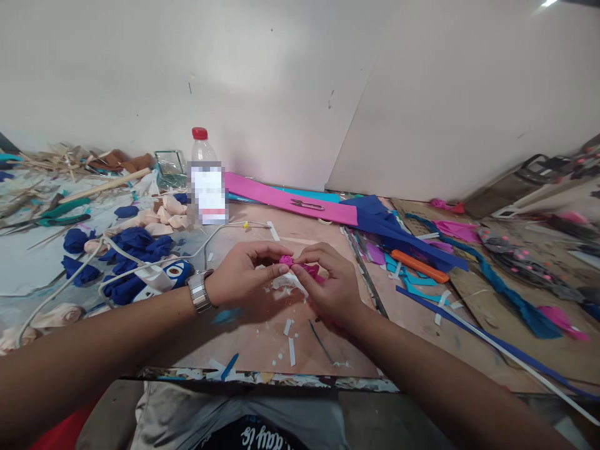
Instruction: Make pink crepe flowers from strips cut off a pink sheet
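Though messy, tabletop [262, 340] beside wall [290, 81]

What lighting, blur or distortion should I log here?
Head view: a bright light glares near the top right corner; head view: the grey strip at right looks smeared; head view: pixelated blocks cover part of the bottle; head view: soft shadow darkens the table under the left forearm; head view: the pink roll looks sharper.

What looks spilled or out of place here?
White drops dot the board, possibly spilled glue; can't confirm. Loose white strips lie scattered beside them like stray offcuts, below the pink piece held by the left hand and right hand.
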The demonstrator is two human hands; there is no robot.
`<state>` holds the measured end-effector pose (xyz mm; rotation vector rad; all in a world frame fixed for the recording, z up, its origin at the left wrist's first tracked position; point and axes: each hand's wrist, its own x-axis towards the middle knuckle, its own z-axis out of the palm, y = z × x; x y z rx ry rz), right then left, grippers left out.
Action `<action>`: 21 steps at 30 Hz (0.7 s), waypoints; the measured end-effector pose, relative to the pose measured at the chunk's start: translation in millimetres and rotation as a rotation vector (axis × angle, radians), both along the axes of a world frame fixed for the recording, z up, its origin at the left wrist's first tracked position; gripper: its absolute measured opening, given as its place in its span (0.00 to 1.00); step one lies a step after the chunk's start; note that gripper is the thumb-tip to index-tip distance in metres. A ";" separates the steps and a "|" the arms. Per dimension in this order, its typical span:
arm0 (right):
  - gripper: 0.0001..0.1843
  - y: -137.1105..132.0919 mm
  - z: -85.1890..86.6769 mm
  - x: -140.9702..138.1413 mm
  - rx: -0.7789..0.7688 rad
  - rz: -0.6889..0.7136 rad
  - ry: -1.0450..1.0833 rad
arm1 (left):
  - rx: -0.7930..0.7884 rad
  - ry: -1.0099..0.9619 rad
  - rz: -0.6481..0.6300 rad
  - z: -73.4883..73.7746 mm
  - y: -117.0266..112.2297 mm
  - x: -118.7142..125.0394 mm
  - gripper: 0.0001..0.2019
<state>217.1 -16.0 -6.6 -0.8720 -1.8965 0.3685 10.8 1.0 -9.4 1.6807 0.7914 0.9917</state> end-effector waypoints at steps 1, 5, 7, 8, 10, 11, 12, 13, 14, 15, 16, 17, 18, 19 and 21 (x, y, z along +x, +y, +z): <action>0.02 -0.1 0.2 -0.1 -0.005 0.000 -0.002 | 0.000 -0.008 -0.005 -0.2 0.0 0.0 0.15; 0.02 0.5 0.2 0.5 -0.021 0.001 -0.001 | -0.010 -0.026 -0.018 0.4 -0.7 1.0 0.14; 0.02 1.2 -0.5 0.9 -0.024 0.009 -0.004 | -0.026 -0.045 -0.012 1.7 -1.5 2.2 0.14; 0.03 1.4 -0.9 1.1 -0.024 0.013 -0.006 | -0.036 -0.062 -0.010 2.4 -2.0 2.9 0.14; 0.03 1.8 -1.6 1.3 -0.028 0.015 -0.011 | -0.050 -0.101 -0.009 3.8 -2.8 4.2 0.13; 0.03 1.8 -1.9 1.3 -0.031 0.010 -0.014 | -0.054 -0.115 -0.013 4.3 -3.2 4.6 0.13; 0.02 1.9 -2.0 1.3 -0.033 0.003 -0.015 | -0.054 -0.122 -0.017 4.7 -3.3 4.8 0.12; 0.02 1.9 -2.1 1.3 -0.035 -0.003 -0.016 | -0.052 -0.123 -0.021 4.9 -3.3 4.9 0.12; 0.02 1.9 -2.1 1.3 -0.035 -0.009 -0.016 | -0.047 -0.119 -0.023 5.0 -3.2 4.7 0.11; 0.02 2.0 -2.2 1.3 -0.035 -0.012 -0.015 | -0.038 -0.111 -0.021 4.9 -2.9 4.3 0.11; 0.01 2.1 -2.2 1.3 -0.035 -0.013 -0.013 | -0.024 -0.099 -0.015 4.8 -2.4 3.8 0.11; 0.01 2.2 -2.3 1.3 -0.037 -0.012 -0.009 | -0.005 -0.081 -0.004 4.8 -1.9 3.1 0.11; 0.01 2.3 -2.5 1.3 -0.040 -0.011 -0.005 | 0.016 -0.059 0.008 4.8 -1.5 2.5 0.10; 0.02 2.4 -2.6 1.3 -0.043 -0.010 0.001 | 0.036 -0.037 0.020 4.9 -1.1 1.9 0.10; 0.02 2.4 -2.7 0.9 -0.047 -0.005 0.011 | 0.064 -0.004 0.042 5.4 -0.7 1.1 0.11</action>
